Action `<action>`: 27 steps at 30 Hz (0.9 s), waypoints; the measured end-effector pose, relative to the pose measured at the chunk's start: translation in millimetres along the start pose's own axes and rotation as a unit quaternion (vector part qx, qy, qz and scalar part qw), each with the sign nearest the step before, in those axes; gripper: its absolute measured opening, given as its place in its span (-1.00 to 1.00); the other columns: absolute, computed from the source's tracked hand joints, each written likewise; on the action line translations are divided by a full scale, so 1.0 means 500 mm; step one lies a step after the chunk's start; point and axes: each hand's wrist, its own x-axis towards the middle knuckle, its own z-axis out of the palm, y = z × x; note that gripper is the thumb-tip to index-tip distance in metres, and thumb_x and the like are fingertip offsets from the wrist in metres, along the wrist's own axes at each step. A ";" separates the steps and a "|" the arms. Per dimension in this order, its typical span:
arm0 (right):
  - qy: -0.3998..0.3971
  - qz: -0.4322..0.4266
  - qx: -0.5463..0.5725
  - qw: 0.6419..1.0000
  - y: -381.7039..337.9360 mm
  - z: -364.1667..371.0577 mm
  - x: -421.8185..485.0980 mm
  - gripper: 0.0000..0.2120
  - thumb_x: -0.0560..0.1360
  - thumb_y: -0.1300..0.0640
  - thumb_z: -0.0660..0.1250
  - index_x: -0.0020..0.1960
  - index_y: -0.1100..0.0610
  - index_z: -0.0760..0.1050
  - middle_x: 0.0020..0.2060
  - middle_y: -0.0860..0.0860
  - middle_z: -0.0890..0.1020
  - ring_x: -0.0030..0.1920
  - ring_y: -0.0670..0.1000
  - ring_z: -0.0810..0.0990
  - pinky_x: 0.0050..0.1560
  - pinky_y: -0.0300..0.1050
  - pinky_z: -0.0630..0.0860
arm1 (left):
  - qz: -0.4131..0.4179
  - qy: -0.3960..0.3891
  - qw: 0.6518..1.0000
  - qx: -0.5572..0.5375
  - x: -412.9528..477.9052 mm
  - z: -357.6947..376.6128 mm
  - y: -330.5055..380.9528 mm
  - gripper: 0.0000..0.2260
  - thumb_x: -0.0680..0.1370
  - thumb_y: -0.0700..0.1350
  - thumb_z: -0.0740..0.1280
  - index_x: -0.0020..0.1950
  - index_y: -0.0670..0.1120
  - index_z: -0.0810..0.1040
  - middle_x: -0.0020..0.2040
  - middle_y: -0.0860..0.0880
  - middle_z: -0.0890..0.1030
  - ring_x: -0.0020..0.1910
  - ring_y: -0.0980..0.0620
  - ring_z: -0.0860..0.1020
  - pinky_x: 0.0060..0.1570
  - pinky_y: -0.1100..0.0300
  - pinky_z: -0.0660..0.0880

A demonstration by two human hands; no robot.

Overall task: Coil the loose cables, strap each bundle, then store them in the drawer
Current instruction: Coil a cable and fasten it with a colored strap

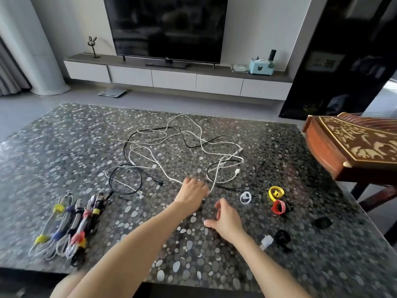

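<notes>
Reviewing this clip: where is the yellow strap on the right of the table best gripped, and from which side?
Probably pinch the top band of the yellow strap with the right hand, coming from above with the thumb through the loop. It stands curled in an open ring, and the red strap crowds its near side.

Table (64, 147): dark grey with pale pebble pattern
Loose cables (217, 175): white and black
Bundles (68, 224): white, grey, black cables; yellow, blue, red straps
Strap rings (276, 192): yellow, red, white, black
Instrument (354, 147): brown wood with cream ornament
</notes>
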 end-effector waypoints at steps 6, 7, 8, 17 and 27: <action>0.114 -0.131 -0.020 0.985 -0.054 -0.048 -0.034 -0.56 0.50 -0.04 0.35 0.35 -0.08 0.37 -0.01 -0.11 0.55 -0.08 -0.08 0.57 -0.23 -0.37 0.30 | 0.061 0.062 0.986 -0.144 -0.089 -0.108 0.004 -0.91 0.57 -0.23 0.21 0.03 -0.09 0.46 -0.11 -0.04 0.57 -0.09 -0.04 0.49 -0.13 0.14 0.41; 0.124 -0.151 -0.024 0.980 -0.074 -0.071 -0.038 -0.75 0.53 -0.01 0.32 0.20 -0.06 0.50 -0.06 -0.11 0.58 -0.07 -0.08 0.57 -0.21 -0.34 0.31 | 0.059 0.095 0.979 -0.172 -0.098 -0.130 0.006 -0.94 0.59 -0.19 0.22 0.01 -0.10 0.47 -0.14 -0.04 0.58 -0.13 -0.03 0.50 -0.17 0.14 0.41; 0.134 -0.170 -0.017 0.976 -0.094 -0.097 -0.042 -0.86 0.56 0.05 0.28 0.08 -0.01 0.57 -0.10 -0.09 0.61 -0.07 -0.06 0.58 -0.19 -0.30 0.34 | 0.059 0.132 0.968 -0.206 -0.105 -0.151 0.005 -0.93 0.60 -0.15 0.23 -0.02 -0.12 0.49 -0.18 -0.03 0.59 -0.19 -0.02 0.51 -0.21 0.15 0.41; 0.322 -0.276 0.127 0.897 -0.285 -0.429 -0.093 -0.78 0.60 0.17 0.21 -0.08 0.23 0.58 -0.36 0.05 0.61 -0.36 0.08 0.59 -0.29 0.02 0.57 | -0.183 0.224 0.823 -0.489 -0.110 -0.225 -0.096 -0.78 0.63 -0.11 0.18 -0.20 -0.03 0.45 -0.33 0.01 0.54 -0.37 0.10 0.48 -0.27 0.24 0.43; 0.116 -0.114 -0.117 0.980 -0.278 -0.468 -0.122 -0.75 0.49 -0.06 0.37 -0.22 0.11 0.61 -0.43 0.01 0.58 -0.49 -0.09 0.41 -0.47 -0.24 0.31 | -0.104 0.153 0.563 -0.806 -0.146 -0.420 -0.117 -0.73 0.62 -0.07 0.18 -0.24 -0.17 0.40 -0.54 0.08 0.26 -0.62 0.14 0.18 -0.65 0.34 0.16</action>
